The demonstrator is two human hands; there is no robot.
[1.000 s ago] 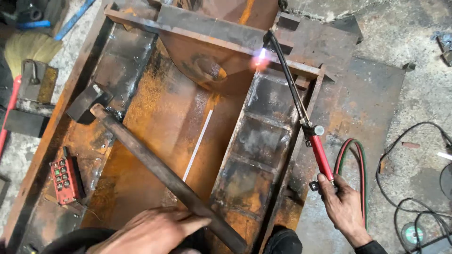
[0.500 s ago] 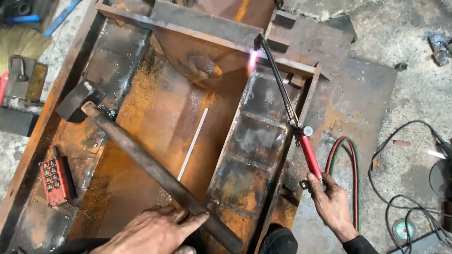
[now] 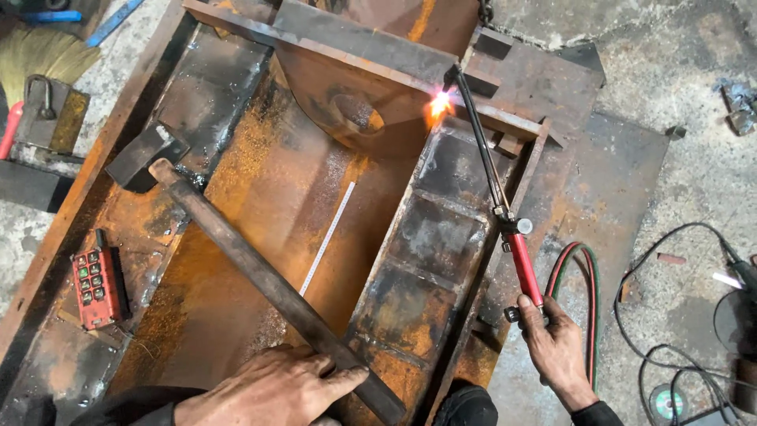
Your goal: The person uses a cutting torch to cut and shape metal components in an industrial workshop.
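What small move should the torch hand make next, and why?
Probably hold the flame where it is a little longer. The right hand grips the torch by its red handle, the tip glows at the plate edge, and the left hand rests on the hammer handle.

Overall light: even, diffuse, moderately bright; source not visible.
Brightest spot: the flame (image 3: 439, 103) at the torch tip, blown out to white-orange, with a warm glow on the rusty plate (image 3: 355, 110) beside it.
Glare: dull sheen on the dark steel panels (image 3: 438, 237) along the right side of the steel frame (image 3: 95, 170); thin white ruler (image 3: 327, 237) reads bright.
Shadows: soft and short; darkest under the hammer head (image 3: 146, 154) near the frame's left edge.
Focus: sharp across the centre; rust texture clear.
Blur: slight softness on the left hand (image 3: 272, 390) at the bottom edge.
Edge distortion: mild wide-angle bending toward the corners.
Floor: grey concrete (image 3: 694, 95), evenly lit, slightly softer.
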